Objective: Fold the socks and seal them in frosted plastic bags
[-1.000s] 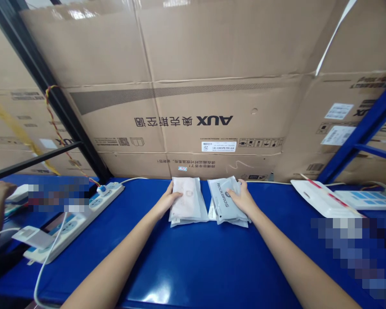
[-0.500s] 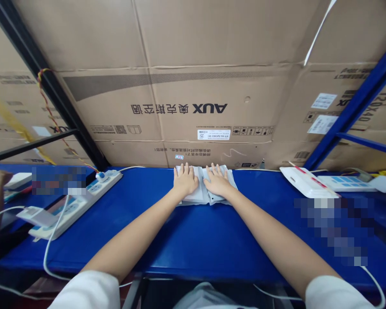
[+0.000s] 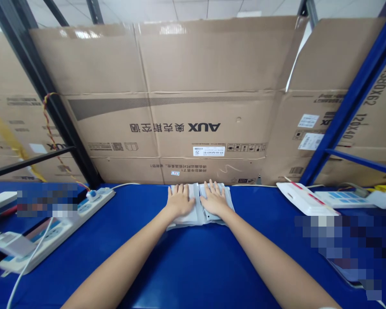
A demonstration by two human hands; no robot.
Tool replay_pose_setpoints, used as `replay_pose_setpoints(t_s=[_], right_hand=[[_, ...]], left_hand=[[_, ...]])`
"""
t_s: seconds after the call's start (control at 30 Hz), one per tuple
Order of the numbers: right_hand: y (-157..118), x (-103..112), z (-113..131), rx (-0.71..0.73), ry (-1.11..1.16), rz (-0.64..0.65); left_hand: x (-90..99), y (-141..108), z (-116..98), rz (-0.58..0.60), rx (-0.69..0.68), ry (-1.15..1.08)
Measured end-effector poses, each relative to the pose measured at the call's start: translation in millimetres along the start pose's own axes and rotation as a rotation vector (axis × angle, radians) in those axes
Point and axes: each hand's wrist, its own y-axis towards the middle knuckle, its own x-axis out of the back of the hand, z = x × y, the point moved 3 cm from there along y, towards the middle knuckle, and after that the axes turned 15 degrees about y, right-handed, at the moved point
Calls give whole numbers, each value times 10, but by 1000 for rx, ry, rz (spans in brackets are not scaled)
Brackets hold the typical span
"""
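Observation:
My left hand (image 3: pixel 179 201) lies flat, fingers spread, on the left half of a pale, thin, layered thing (image 3: pixel 195 219) near the back of the blue table (image 3: pixel 193 270). On its right half rests my right hand (image 3: pixel 215 199), palm down, fingers also stretched out. A seam or gap runs between the two halves. Whether it is an open book or two wrapped packets, I cannot tell. Both palms hide much of its surface.
A white power strip (image 3: pixel 56 231) with plugs and cables stands at the left. On the right are a white case (image 3: pixel 305 198) with a red-and-white stick on it and another power strip (image 3: pixel 344 198). Behind rises a cardboard sheet (image 3: pixel 193 107) between metal posts.
The view has tilted up, showing the ceiling and the cardboard's top edge. Both hands stay flat on the pale thing. Another person's hand at the far left has mostly left the view.

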Motion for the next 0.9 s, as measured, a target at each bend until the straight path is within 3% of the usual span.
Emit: replay_pose_setpoints(t_s=[0.1,0.3,0.43,0.53,0.67,0.83,0.9], right_hand=[[27,36,-35,37,104,-71],[37,237,-48,227,387,-287],[-170,348,47,356,649,-305],[-338,309,82,261,917,-167],[-550,176,50,60,1198,16],[-750,132,-7,37,1315,56],[-773,135,-31,30,1283,76]], left_hand=[[117,190,69,-103,19,-100],[288,444,103,-132,-148,-249],[461,216,42,-233,-249,-625],[551,-81,3,-253,-234,-832],[479,-425,-39,-142,-227,-960],[207,-647,-121,242,-307,-1110],[135,-680,-152,308,-309,-1165]])
